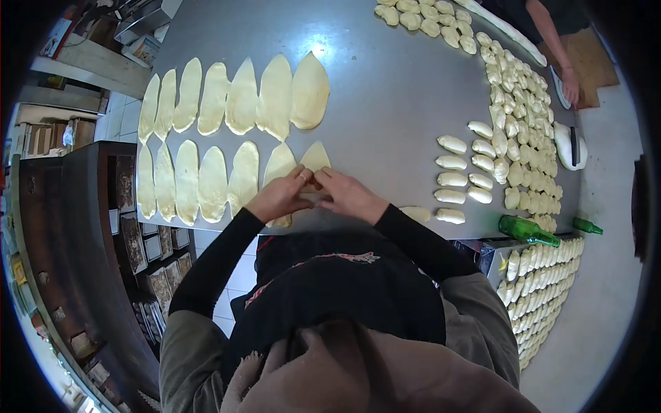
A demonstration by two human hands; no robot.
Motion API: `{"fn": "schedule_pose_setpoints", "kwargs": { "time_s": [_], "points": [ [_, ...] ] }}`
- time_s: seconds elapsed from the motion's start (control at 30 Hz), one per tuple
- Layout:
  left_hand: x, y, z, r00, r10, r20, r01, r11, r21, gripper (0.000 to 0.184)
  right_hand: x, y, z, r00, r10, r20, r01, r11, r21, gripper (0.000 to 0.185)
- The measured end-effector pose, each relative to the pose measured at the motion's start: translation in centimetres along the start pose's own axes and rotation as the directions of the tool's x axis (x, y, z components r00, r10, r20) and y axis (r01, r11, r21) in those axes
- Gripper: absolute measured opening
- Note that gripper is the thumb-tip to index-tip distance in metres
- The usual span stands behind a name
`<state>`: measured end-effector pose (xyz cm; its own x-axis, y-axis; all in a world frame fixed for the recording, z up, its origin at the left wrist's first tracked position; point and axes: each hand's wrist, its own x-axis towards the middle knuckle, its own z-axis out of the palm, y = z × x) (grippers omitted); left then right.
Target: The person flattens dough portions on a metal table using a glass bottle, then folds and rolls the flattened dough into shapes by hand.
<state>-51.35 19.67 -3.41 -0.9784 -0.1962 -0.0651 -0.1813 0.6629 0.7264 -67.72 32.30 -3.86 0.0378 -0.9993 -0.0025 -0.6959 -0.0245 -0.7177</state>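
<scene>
Both hands meet over a flattened dough piece (316, 157) near the front edge of the metal table (385, 89). My left hand (281, 194) has its fingers curled at the dough, and my right hand (350, 194) touches it from the other side, fingertips bent inward. What lies between the fingertips is mostly hidden. Beside my left hand is another flat dough oval (244, 175). A second row of long flat ovals (310, 93) lies farther back. One flat piece (416, 214) rests to the right of my right forearm.
Small dough rolls (452, 178) stand in columns at the right, beside many dough lumps (530, 138). A green bottle (529, 230) lies at the front right, above a tray of rolls (540, 289). Another person's hand (570, 86) is at the far right. A dark rack (89, 206) stands left.
</scene>
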Motion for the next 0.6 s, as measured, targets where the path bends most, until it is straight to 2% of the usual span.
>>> {"fn": "schedule_pose_setpoints", "kwargs": {
  "time_s": [0.03,0.17,0.2,0.33,0.37,0.5,0.53,0.6],
  "points": [
    [0.4,0.2,-0.5,1.0,-0.004,-0.004,0.004,1.0,-0.002,0.039,0.4,0.5,-0.4,1.0,-0.002,0.005,0.002,1.0,0.0,0.023],
    [2.6,0.3,-4.2,0.966,-0.253,-0.045,0.245,0.961,-0.131,0.04,3.8,4.4,-3.2,0.968,-0.155,-0.197,0.143,0.987,-0.075,0.025],
    [2.5,0.0,-3.9,0.966,-0.256,-0.043,0.248,0.96,-0.13,0.04,3.8,3.9,-3.0,0.968,-0.154,-0.197,0.143,0.987,-0.071,0.025],
    [2.4,-2.1,-1.3,0.999,0.038,0.017,-0.037,0.999,-0.016,0.043,2.8,1.2,-1.7,0.991,0.111,0.068,-0.116,0.991,0.072,0.021],
    [2.7,-2.1,-1.8,0.999,0.039,0.01,-0.039,0.999,-0.011,0.043,3.2,1.5,-2.3,0.992,0.104,0.066,-0.109,0.992,0.067,0.021],
    [3.4,-2.1,-4.0,0.962,-0.193,-0.195,0.184,0.981,-0.06,0.036,4.2,3.3,-4.4,0.962,0.175,-0.208,-0.165,0.984,0.067,0.027],
    [3.6,-2.4,-3.9,0.964,-0.188,-0.189,0.18,0.982,-0.059,0.036,4.2,3.3,-4.2,0.96,0.182,-0.213,-0.17,0.983,0.069,0.027],
    [4.0,-3.0,-3.0,0.99,-0.079,-0.117,0.072,0.995,-0.066,0.032,4.2,3.3,-3.4,0.987,0.144,-0.065,-0.134,0.983,0.128,0.027]
  ]
}}
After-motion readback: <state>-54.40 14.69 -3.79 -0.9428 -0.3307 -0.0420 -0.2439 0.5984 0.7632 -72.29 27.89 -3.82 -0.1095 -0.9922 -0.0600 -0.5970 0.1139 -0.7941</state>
